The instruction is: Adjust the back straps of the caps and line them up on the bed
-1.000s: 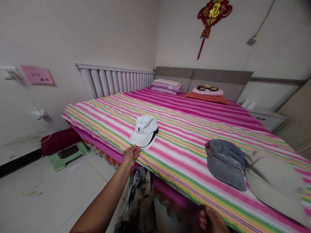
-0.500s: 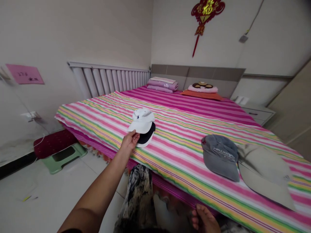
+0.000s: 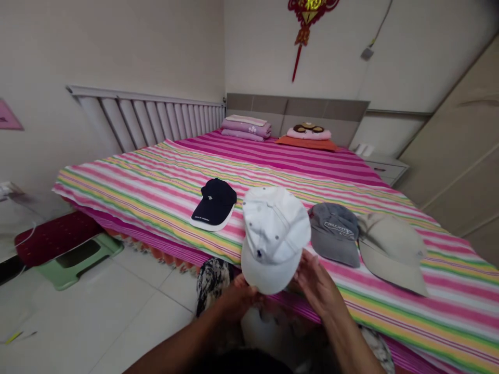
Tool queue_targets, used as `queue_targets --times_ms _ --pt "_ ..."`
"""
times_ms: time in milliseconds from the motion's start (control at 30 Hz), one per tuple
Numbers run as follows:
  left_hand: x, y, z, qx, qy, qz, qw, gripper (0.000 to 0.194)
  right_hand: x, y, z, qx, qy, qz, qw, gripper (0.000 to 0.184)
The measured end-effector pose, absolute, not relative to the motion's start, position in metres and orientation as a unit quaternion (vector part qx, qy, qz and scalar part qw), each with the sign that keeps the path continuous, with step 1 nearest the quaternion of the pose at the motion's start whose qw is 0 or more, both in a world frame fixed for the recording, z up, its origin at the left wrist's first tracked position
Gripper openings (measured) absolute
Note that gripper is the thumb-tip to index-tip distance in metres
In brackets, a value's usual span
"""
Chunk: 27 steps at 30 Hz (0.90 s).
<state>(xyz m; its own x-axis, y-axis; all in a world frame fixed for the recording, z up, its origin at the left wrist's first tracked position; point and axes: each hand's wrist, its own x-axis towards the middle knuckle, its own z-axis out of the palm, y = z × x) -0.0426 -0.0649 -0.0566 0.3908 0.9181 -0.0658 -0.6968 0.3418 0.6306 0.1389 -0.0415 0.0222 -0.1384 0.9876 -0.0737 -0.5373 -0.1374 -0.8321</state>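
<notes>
A white baseball cap (image 3: 275, 223) is held up at the bed's front edge, its brim towards me. My left hand (image 3: 244, 293) grips the brim's left front, thumb on top. At the cap's right side, my right hand (image 3: 314, 278) has its fingers against the brim, their tips partly hidden behind it. To the left, a navy cap (image 3: 216, 200) with a white brim edge lies on the striped bedspread (image 3: 156, 192). On the right rest a grey cap (image 3: 335, 234) with lettering and a beige cap (image 3: 393, 249), side by side.
Folded purple bedding (image 3: 245, 127) and an orange cushion (image 3: 307, 144) with a pink item on it are by the headboard (image 3: 323, 111). A green stool (image 3: 80, 259) and a dark red roll (image 3: 58, 236) stand left of the bed. My knees are against the bed's front.
My left hand has lifted the white cap off the navy cap and brought it right and closer. My right hand has risen to the white cap. The view has turned right.
</notes>
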Motion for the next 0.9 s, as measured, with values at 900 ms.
queue_targets --times_ms 900 --pt "-0.051 -0.04 0.0 0.25 0.124 0.49 0.826 0.063 0.172 -0.092 -0.01 -0.36 -0.288 0.714 0.527 0.066"
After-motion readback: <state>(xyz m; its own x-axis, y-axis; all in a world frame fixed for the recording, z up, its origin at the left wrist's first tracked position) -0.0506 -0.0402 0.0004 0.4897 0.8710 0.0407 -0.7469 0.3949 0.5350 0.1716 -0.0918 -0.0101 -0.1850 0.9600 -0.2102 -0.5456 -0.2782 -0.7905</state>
